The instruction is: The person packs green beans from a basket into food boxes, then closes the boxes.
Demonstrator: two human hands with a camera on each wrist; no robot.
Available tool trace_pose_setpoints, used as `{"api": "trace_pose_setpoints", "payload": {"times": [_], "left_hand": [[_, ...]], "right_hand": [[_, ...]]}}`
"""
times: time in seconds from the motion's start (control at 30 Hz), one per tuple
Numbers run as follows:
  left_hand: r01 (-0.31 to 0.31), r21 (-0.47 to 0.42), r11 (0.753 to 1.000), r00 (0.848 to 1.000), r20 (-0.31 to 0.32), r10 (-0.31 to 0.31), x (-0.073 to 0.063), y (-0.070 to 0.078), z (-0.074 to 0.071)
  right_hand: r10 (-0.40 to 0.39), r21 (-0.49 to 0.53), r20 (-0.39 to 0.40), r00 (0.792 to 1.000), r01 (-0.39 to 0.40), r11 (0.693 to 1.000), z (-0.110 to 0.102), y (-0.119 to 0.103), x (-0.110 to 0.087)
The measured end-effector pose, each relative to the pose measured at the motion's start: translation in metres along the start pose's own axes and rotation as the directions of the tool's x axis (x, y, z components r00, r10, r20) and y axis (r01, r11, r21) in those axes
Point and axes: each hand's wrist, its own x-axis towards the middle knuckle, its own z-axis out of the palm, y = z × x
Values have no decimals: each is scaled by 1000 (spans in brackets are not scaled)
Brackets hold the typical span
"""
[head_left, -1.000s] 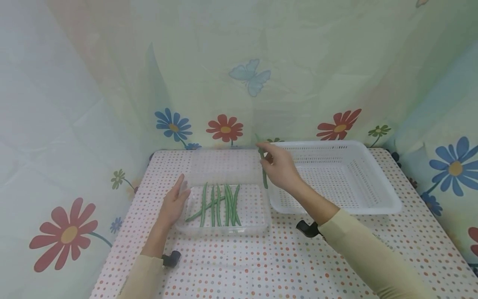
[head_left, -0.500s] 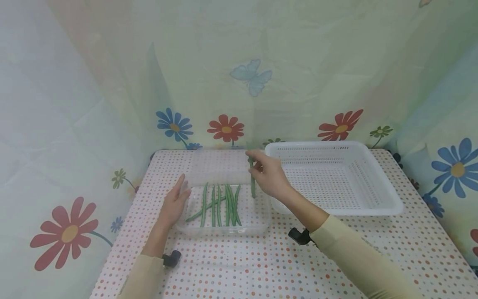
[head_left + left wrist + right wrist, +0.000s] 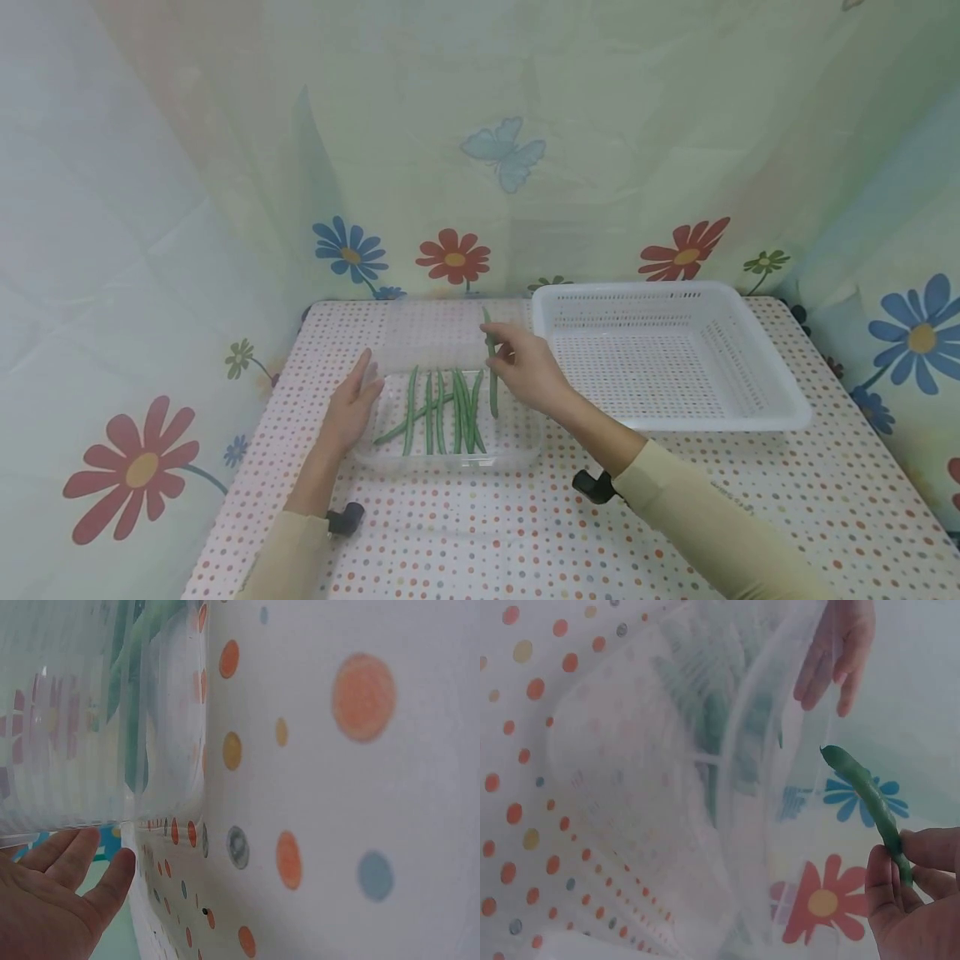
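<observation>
A green bean (image 3: 492, 387) is pinched between the thumb and fingers of my right hand (image 3: 531, 367), over the right part of a clear plastic container (image 3: 525, 446). In the right wrist view the same bean (image 3: 862, 787) points away from the fingertips. Several more green beans (image 3: 410, 412) lie inside the container, mostly lengthwise, with one slanting across under others. My left hand (image 3: 351, 410) rests at the container's left side, fingers straight. The left wrist view shows its fingers (image 3: 112, 881) right at the container's wall (image 3: 75, 780).
To the right stands a white perforated basket (image 3: 772, 400), its rim close to the container's. The container's clear lid (image 3: 435, 325) lies folded back behind it on the dotted tablecloth (image 3: 450, 533). A flowered curtain (image 3: 600, 167) hangs behind the table.
My right hand has moved left and lower with the green bean, from beside the basket's left rim to over the container. The left hand has stayed in place.
</observation>
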Motion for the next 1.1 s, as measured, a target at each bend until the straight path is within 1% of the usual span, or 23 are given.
{"api": "trace_pose_setpoints", "payload": {"times": [0.27,0.5,0.67,0.83,0.97,1.1], "left_hand": [[3,9,1000,1000,-5,-3,1,0,0],[15,5,1000,1000,2,-15,2,0,0],[22,1,1000,1000,3,-22,2,0,-1],[29,-2,1000,1000,2,-29,2,-2,-1],[8,-28,1000,1000,10,-8,3,-4,-1],[-18,-53,998,1000,20,19,3,-4,-2]], "right_hand": [[-13,11,33,999,12,1000,14,6,-2],[19,26,68,997,-21,999,23,11,-5],[60,62,113,992,-68,996,31,15,-7],[85,68,132,988,-94,993,40,19,-7],[119,54,154,981,-128,990,45,23,-7],[129,47,168,977,-139,989,48,26,-7]]}}
